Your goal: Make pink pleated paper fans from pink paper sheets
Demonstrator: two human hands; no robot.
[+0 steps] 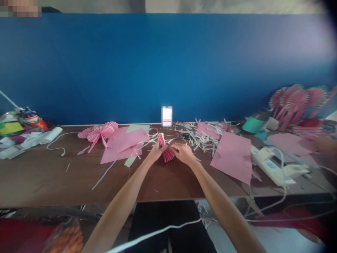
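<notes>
A pink pleated paper fan [167, 155] is held above the brown table [168, 186], partly fanned at its lower right. My left hand [157, 151] is closed around its left side, with a narrow folded end standing up above the fingers. My right hand [183, 153] has its fingers bent and pinched at the fan's right edge. The exact grip of the fingertips is too small to make out. Behind the hands, a lit phone [166, 116] leans upright against the blue partition [168, 63].
Finished pink paper fans [101, 134] lie at left beside pink sheets [123, 144]. White paper strips [207, 140] are heaped right of centre. A pink sheet [233, 154] and a white power strip [271, 165] lie at right, with more fans [295, 102] behind. A person's blurred hand [326, 151] shows far right.
</notes>
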